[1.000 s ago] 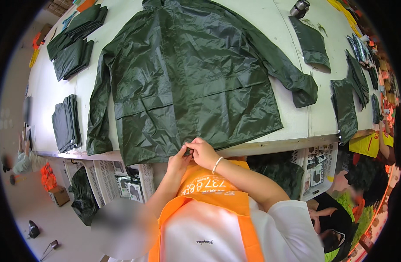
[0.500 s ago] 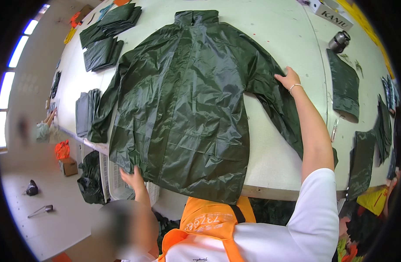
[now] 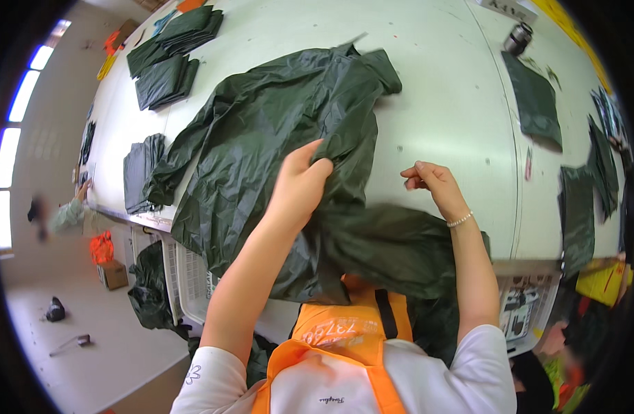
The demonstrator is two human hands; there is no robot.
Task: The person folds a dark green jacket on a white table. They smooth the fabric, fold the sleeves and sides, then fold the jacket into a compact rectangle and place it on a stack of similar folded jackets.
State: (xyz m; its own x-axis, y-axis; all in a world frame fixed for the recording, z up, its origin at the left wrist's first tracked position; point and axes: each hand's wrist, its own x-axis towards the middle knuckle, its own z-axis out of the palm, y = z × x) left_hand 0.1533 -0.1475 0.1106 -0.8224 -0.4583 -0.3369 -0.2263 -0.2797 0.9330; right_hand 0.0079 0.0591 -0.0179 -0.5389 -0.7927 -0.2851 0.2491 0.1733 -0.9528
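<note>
A dark green rain jacket [image 3: 262, 131] lies on the white table, its right half gathered and folded toward the middle. My left hand [image 3: 300, 183] is closed, pinching the fabric near the jacket's centre. Beside it on the right, my right hand [image 3: 434, 190] hovers above the table with its fingers curled together; no fabric shows in them. Below that hand, a sleeve [image 3: 393, 245], blurred by motion, stretches sideways over the table's front edge. The collar [image 3: 382, 69] now tilts to the right, and the other sleeve [image 3: 169, 176] lies toward the left edge.
Folded dark green garments [image 3: 166, 83] are stacked at the back left, with a greyish folded one [image 3: 143, 172] nearer. Dark green pieces [image 3: 534, 103] and a metal flask [image 3: 518, 38] stand on the right. White crates [image 3: 193, 283] sit below the table's edge.
The jacket's right side has been pulled inward and its collar has swung right. My left hand rose from the lower hem to the middle; my right hand came down and inward off the sleeve.
</note>
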